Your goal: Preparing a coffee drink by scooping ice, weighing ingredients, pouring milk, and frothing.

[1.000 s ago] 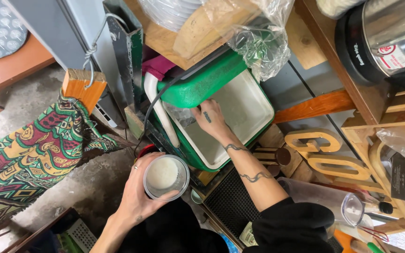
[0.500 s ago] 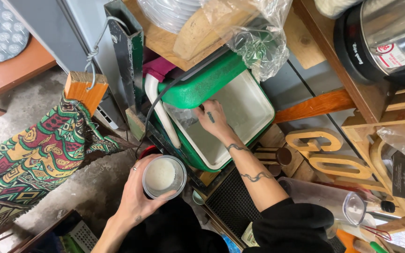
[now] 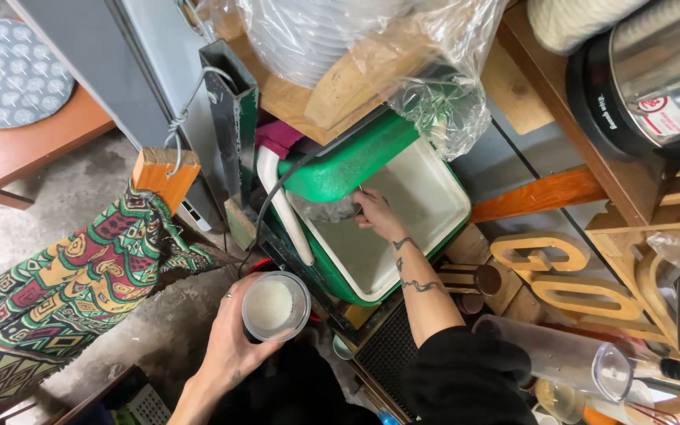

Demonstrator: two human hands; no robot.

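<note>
My left hand (image 3: 230,350) holds a clear plastic cup (image 3: 275,305) with white liquid in it, low in the view above the floor. My right hand (image 3: 375,214) reaches into an open green cooler box (image 3: 434,236) with a white inside. Its fingers are closed on something under the cooler's raised green lid (image 3: 348,161), next to a clear plastic bag (image 3: 326,208); what they hold is hidden. A white handle (image 3: 283,206) runs along the cooler's left side.
A wooden shelf (image 3: 308,94) with a bagged stack of plastic lids (image 3: 356,39) hangs over the cooler. A metal pot (image 3: 655,79) stands at the upper right, wooden letters (image 3: 560,271) and a clear blender jar (image 3: 568,358) at the right. Patterned cloth (image 3: 64,275) lies left.
My right hand has pushed further in under the cooler lid. The cup in my left hand has stayed at about the same place.
</note>
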